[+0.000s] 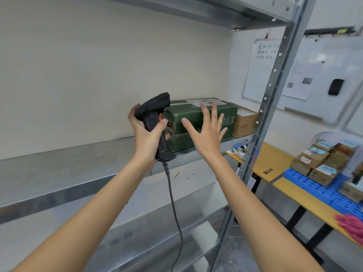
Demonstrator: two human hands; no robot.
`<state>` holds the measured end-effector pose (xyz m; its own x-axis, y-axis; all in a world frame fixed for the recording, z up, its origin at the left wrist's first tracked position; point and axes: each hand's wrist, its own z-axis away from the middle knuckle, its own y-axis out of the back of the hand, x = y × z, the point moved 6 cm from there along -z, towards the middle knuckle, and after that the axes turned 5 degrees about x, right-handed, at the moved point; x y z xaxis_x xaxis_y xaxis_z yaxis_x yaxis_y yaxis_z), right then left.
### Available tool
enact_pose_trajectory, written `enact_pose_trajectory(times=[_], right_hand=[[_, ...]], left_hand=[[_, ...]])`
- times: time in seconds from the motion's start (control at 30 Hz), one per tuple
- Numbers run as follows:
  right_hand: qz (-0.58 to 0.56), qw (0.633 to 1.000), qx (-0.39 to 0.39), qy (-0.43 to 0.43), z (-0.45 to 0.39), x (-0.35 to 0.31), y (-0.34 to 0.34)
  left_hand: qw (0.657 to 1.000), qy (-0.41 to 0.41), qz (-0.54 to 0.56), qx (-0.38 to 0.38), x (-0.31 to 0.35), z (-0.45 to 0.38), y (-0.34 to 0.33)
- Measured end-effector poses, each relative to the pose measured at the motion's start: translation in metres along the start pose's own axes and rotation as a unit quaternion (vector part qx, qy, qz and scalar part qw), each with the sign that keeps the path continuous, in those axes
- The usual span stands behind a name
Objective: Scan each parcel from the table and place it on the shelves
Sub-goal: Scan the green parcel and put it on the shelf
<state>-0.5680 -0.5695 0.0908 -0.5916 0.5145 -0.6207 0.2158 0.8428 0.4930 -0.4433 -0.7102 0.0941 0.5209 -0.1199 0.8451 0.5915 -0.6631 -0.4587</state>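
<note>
So right hand (206, 132) fingers spread, holding nothing, in front of the green box (198, 122); left hand (146, 134) grips the scanner (155, 114). Two parcels sit on the steel shelf (78, 169) — green box beside a brown box (244, 121). More parcels (322, 163) wait on the table (306, 199), far right. Whiteboard (261, 71) on the wall.

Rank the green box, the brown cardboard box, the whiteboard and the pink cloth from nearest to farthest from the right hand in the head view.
From the right hand:
1. Green box, on the shelf directly behind its fingers.
2. Brown cardboard box, beside the green box, to the right.
3. Whiteboard, on the wall, up and right.
4. Pink cloth, on the table, far lower right.
</note>
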Motion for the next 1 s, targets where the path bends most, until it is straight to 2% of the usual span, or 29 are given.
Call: enact_pose_trajectory(times=[0.33,0.6,0.83,1.0], right_hand=[[0.045,0.998,-0.046,-0.024,-0.014,0.013,0.013],[0.033,0.997,-0.062,0.010,0.001,0.008,0.028],[0.006,0.989,-0.110,0.101,0.031,-0.038,0.020],[-0.031,0.972,-0.155,0.175,0.078,-0.079,0.010]], left_hand=[[0.999,0.028,-0.034,-0.007,-0.008,-0.007,-0.024],[0.995,-0.039,-0.091,0.024,0.010,0.018,-0.010],[0.986,-0.082,-0.117,0.091,0.044,0.055,0.033],[0.958,-0.145,-0.220,0.115,0.084,0.099,0.078]])
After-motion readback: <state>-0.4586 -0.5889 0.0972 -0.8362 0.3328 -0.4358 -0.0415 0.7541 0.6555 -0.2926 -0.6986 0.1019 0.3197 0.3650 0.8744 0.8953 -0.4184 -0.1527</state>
